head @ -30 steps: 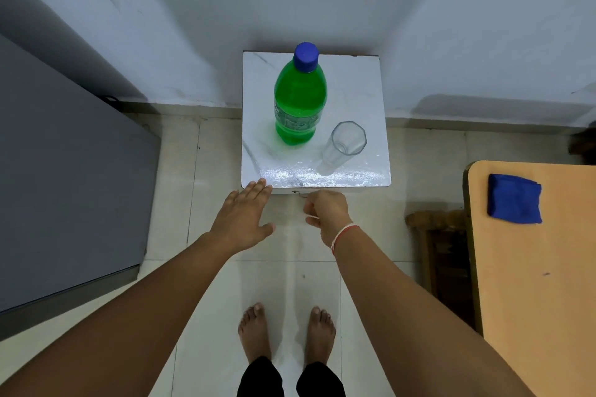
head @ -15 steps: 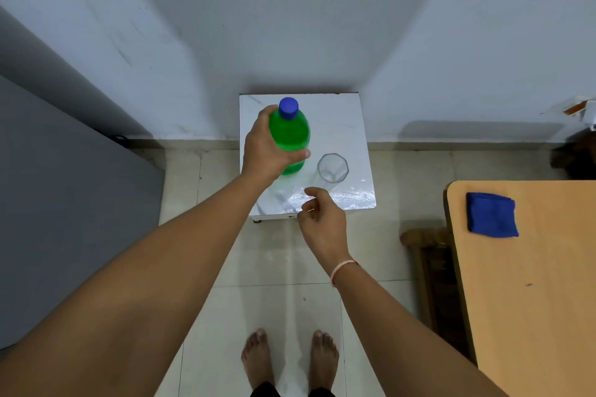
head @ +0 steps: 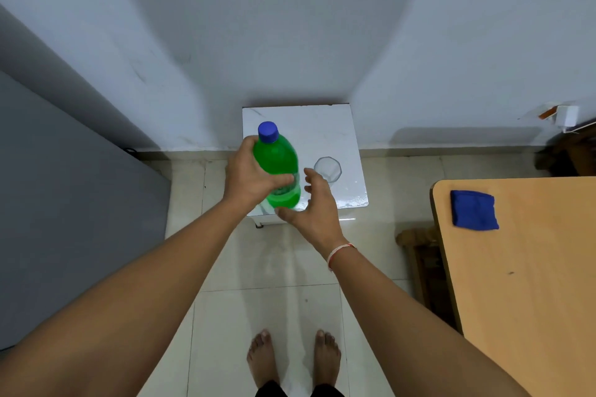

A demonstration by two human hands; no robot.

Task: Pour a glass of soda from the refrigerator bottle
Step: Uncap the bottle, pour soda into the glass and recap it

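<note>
While the left hand point(head: 250, 176) wraps its fingers and thumb round the middle of the green plastic soda bottle with a blue screw cap point(head: 279, 167), the bottle sits tilted, cap pointing toward the far left corner of the small white marble-look table point(head: 325, 126), base over the table's near edge; cannot tell if the base touches the top. Cap is on. Right hand point(head: 314, 206) is spread loosely just beside the bottle's base, fingers relaxed and apart, thumb under or near the base, holding nothing; contact with the bottle unclear. Clear faceted empty drinking glass point(head: 328, 168) stands upright near the right edge of the white table, just right of the bottle, not touching it. A red-white thread band point(head: 338, 253) is on the right wrist. Folded blue cloth point(head: 473, 210) lies near the far left corner of the light wooden table point(head: 529, 284) at right. Grey fridge side point(head: 64, 203) at left, bare feet point(head: 292, 356) on pale floor tiles
</note>
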